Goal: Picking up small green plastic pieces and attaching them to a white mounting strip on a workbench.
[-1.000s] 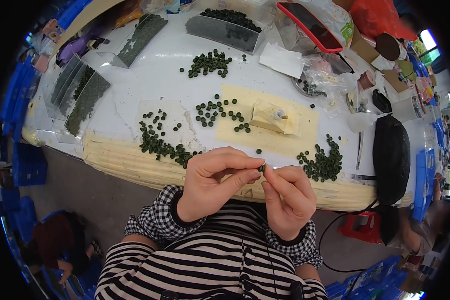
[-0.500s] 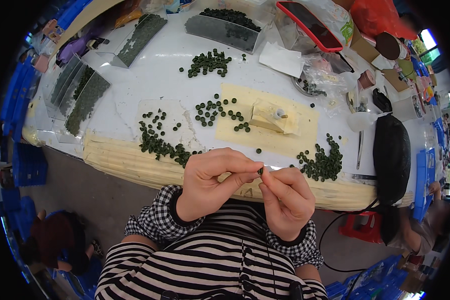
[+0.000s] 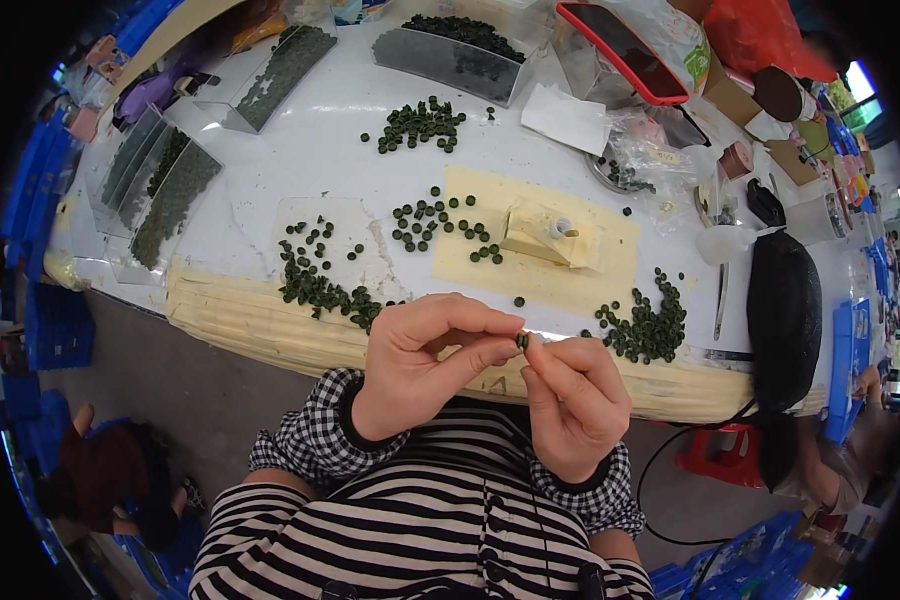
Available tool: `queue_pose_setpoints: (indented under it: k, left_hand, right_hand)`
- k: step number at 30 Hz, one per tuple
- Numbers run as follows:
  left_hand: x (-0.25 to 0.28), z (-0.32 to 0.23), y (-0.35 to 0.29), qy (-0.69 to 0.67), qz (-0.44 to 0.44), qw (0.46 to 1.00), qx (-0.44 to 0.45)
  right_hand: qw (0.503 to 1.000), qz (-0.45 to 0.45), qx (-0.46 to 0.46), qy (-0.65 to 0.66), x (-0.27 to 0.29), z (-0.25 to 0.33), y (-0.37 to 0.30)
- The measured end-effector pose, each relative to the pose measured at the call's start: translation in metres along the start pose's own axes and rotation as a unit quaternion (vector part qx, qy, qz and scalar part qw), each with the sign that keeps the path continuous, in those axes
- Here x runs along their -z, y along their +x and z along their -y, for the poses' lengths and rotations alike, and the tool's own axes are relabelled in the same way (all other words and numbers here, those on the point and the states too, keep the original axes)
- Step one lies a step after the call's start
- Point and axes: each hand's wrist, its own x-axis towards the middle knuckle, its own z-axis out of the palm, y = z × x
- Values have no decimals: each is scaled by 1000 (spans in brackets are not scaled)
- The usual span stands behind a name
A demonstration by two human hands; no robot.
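A small round dark green piece (image 3: pixel 522 342), like a little ring or cap, is held up between my two hands, over the table's front edge. My left hand (image 3: pixel 415 365) curls in from the left, its thumb tip against the piece and its index fingertip just above. From the other side my right hand (image 3: pixel 578 405) pinches the piece between thumb and fingertips, its remaining fingers folded in. The fingertips partly cover the piece. Similar green pieces lie loose nearby: a heap (image 3: pixel 325 290) left of my hands, another heap (image 3: pixel 648 325) to the right, and a scattered group (image 3: pixel 420 225) ahead.
A yellowish block with a small peg (image 3: pixel 545 235) sits on a cream sheet (image 3: pixel 610 270). Clear trays of green pieces (image 3: pixel 445 60) stand at the back and left. A red-cased phone (image 3: pixel 625 50), white paper (image 3: pixel 565 118) and a black bag (image 3: pixel 785 320) lie right. Other people are nearby.
My left index fingertip has lifted slightly away from its thumb, and more of the green piece shows. My right hand has hardly moved.
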Motion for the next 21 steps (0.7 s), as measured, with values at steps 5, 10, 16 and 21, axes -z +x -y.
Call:
queue_pose_setpoints:
  k: [5,10,16,21]
  left_hand:
    - [5,3,0,1,25,1000,-2]
    - [4,0,0,-11,23,1000,7]
    - [4,2,0,-7,26,1000,4]
    - [4,3,0,13,22,1000,-8]
  right_hand:
    - [1000,-1,0,-1,0,0,-1]
    - [1000,2,-1,-11,1,2,-1]
    - [1000,3,7,-14,0,2,0]
    - [1000,-2,9,-3,-2,0,0]
